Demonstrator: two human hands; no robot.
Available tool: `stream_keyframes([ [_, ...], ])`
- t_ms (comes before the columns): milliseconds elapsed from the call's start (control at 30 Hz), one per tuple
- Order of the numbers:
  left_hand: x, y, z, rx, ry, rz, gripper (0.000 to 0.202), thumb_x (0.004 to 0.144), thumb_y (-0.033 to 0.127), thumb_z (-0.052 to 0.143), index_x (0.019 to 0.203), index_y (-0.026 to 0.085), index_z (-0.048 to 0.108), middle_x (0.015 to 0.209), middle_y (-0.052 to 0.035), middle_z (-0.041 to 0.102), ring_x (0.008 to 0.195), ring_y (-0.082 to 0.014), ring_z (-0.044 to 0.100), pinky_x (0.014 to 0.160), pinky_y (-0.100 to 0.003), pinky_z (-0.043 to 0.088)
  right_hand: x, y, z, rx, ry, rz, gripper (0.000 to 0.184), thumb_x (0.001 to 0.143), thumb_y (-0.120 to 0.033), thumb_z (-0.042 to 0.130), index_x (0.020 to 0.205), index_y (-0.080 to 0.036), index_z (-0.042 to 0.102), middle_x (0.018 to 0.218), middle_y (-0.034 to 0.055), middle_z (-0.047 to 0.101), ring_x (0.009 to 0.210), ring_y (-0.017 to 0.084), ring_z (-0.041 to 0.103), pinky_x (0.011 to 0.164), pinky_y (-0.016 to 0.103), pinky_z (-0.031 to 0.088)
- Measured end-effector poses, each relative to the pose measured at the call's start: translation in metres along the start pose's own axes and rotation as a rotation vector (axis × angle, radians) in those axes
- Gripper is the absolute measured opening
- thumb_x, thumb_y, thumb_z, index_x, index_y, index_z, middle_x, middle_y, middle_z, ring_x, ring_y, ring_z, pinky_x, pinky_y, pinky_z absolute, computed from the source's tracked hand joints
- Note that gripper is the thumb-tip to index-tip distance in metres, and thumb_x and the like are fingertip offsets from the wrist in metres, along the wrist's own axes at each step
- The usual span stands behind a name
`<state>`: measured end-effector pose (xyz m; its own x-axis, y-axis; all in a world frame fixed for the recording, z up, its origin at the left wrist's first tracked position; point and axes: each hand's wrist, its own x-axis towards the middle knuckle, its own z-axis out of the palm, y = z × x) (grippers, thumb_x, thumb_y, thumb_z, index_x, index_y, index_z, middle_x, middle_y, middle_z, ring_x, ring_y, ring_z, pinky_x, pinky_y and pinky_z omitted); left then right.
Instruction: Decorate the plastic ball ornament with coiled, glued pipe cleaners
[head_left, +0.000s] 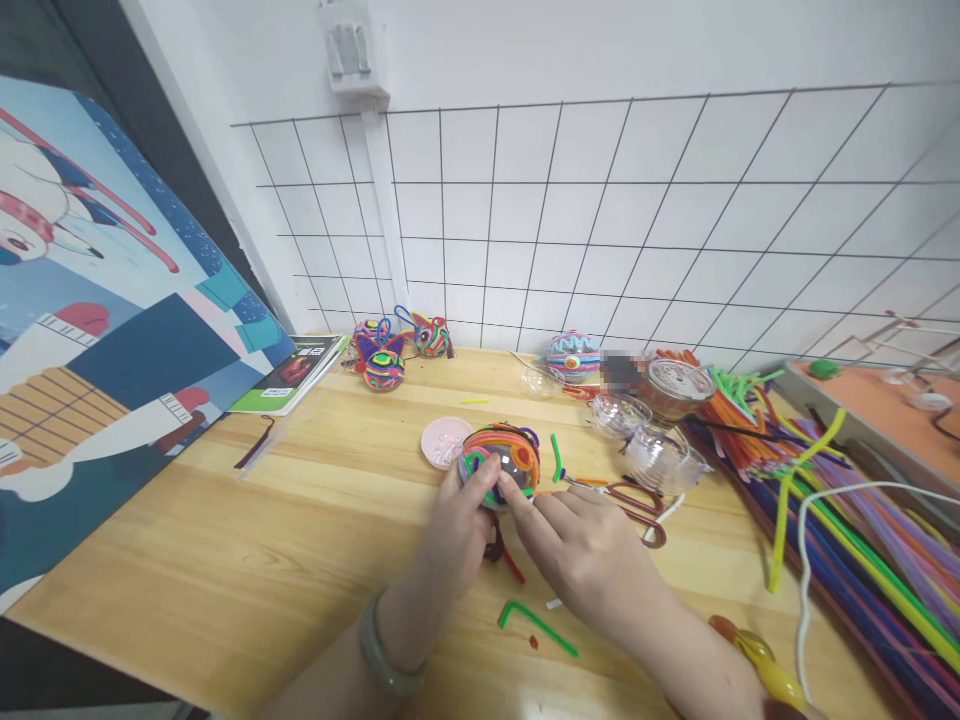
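Note:
My left hand (459,515) is closed around a clear plastic ball (516,458) decorated with colourful pipe cleaners, its thumb on the near side. My right hand (581,540) is at the ball's right, index fingertip pressed on its surface close to the left thumb. The other right fingers are curled, and what they may hold is hidden. Behind the ball stands a small pink dish (441,440) with shiny bits in it. Scissors (634,500) with dark red handles lie beside my right hand. Below the hands lies a bent green pipe cleaner (541,628).
Several finished pipe-cleaner ornaments (384,368) sit at the back left, and a striped ball (574,357) near the wall. Clear plastic half-shells (660,455) stand at right by a tape roll (679,385). Bundled pipe cleaners (862,560) and a white cord (804,560) fill the right side.

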<state>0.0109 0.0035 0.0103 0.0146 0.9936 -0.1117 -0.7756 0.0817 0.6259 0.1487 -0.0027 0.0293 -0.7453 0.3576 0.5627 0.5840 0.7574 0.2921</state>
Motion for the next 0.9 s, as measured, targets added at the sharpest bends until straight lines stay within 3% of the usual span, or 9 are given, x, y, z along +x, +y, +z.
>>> stream_keyframes([
  [300, 0.0, 0.001, 0.002, 0.009, 0.064, -0.012, 0.021, 0.07, 0.019, 0.073, 0.09, 0.016, 0.066, 0.094, -0.0055, 0.07, 0.098, -0.0216, 0.065, 0.092, -0.032, 0.047, 0.0, 0.0, 0.002, 0.017, 0.001, 0.001, 0.033, 0.095, -0.007, 0.037, 0.119, 0.0, 0.059, 0.061, 0.0032, 0.06, 0.052, 0.016, 0.053, 0.049, 0.031, 0.039],
  [633, 0.003, 0.003, 0.002, 0.004, 0.038, 0.061, 0.027, 0.072, 0.023, 0.072, 0.096, 0.014, 0.066, 0.095, -0.0077, 0.072, 0.1, -0.0259, 0.065, 0.093, -0.038, 0.048, -0.003, 0.005, 0.005, 0.114, 0.096, 0.026, 0.026, 0.098, -0.012, 0.04, 0.111, -0.006, 0.062, 0.061, 0.0012, 0.058, 0.052, 0.014, 0.051, 0.05, 0.029, 0.037],
  [800, 0.003, 0.005, 0.002, -0.014, 0.049, 0.032, 0.026, 0.076, 0.025, 0.068, 0.101, 0.016, 0.065, 0.099, -0.007, 0.071, 0.098, -0.0232, 0.066, 0.091, -0.036, 0.049, 0.017, 0.011, -0.023, 0.357, 0.156, 0.164, 0.017, 0.095, -0.016, 0.048, 0.1, -0.016, 0.063, 0.072, 0.0046, 0.064, 0.062, 0.018, 0.057, 0.054, 0.031, 0.044],
  [867, 0.003, 0.007, 0.001, -0.02, 0.076, -0.009, 0.026, 0.077, 0.027, 0.067, 0.1, 0.016, 0.064, 0.097, -0.0069, 0.071, 0.088, -0.021, 0.067, 0.083, -0.035, 0.052, -0.002, 0.007, -0.039, 0.483, 0.166, 0.196, 0.017, 0.095, -0.017, 0.045, 0.096, -0.022, 0.06, 0.079, 0.0049, 0.064, 0.069, 0.018, 0.059, 0.059, 0.03, 0.049],
  [900, 0.003, 0.008, 0.001, -0.016, 0.095, -0.021, 0.025, 0.078, 0.028, 0.067, 0.099, 0.015, 0.064, 0.094, -0.0066, 0.071, 0.082, -0.0195, 0.067, 0.079, -0.034, 0.053, -0.022, 0.001, -0.044, 0.575, 0.096, 0.274, 0.017, 0.095, -0.017, 0.044, 0.092, -0.026, 0.059, 0.079, 0.0047, 0.064, 0.072, 0.019, 0.06, 0.062, 0.032, 0.051],
])
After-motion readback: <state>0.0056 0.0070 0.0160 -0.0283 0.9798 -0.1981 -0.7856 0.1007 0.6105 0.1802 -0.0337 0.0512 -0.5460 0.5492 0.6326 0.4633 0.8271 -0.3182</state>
